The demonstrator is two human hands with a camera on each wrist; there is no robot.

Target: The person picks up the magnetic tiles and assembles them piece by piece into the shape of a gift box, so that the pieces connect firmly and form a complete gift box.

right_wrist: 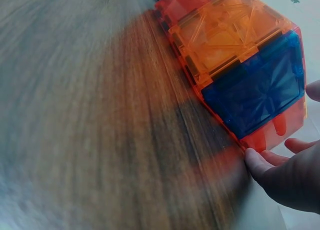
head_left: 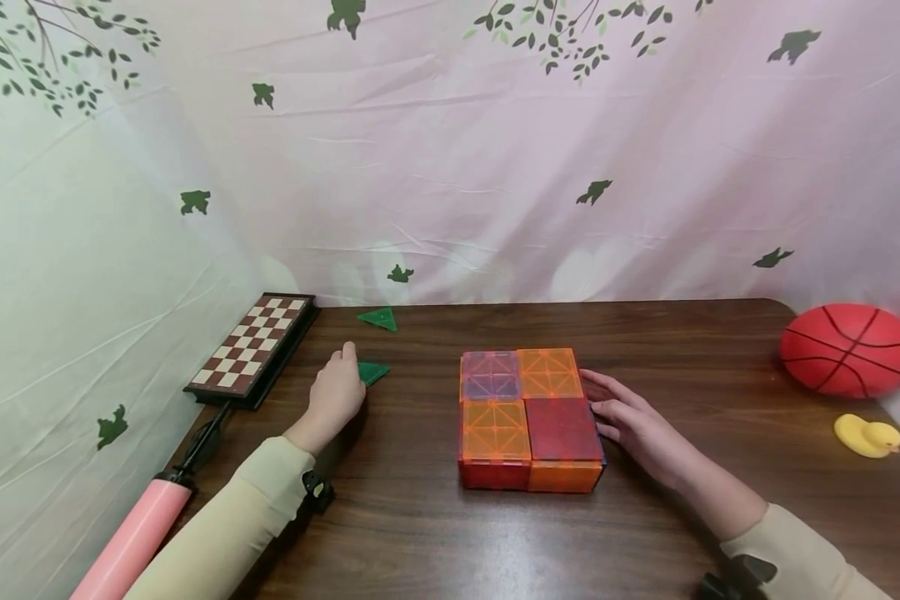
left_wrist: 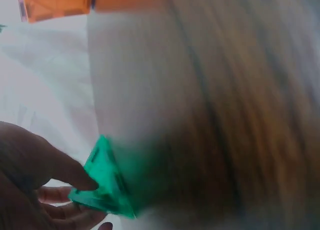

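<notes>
My left hand (head_left: pixel 336 390) pinches a green triangular magnetic tile (left_wrist: pixel 105 177), thumb on top and fingers beneath in the left wrist view. A second green triangular tile (head_left: pixel 380 318) lies farther back on the table. At the middle stands a low square box of see-through magnetic tiles (head_left: pixel 495 429), with orange, red and purple squares on top. Beside its right wall is my right hand (head_left: pixel 637 429), fingers loosely bent, fingertips right at the wall. A dark blue tile (right_wrist: pixel 260 85) shows in that wall in the right wrist view.
A checkered board (head_left: pixel 251 346) lies at the back left, with a pink-handled pump (head_left: pixel 138 533) in front of it. On the right are a red ball (head_left: pixel 851 350) with black lines and a yellow rubber duck (head_left: pixel 866 436). A leaf-printed cloth (head_left: pixel 480 167) hangs behind the table.
</notes>
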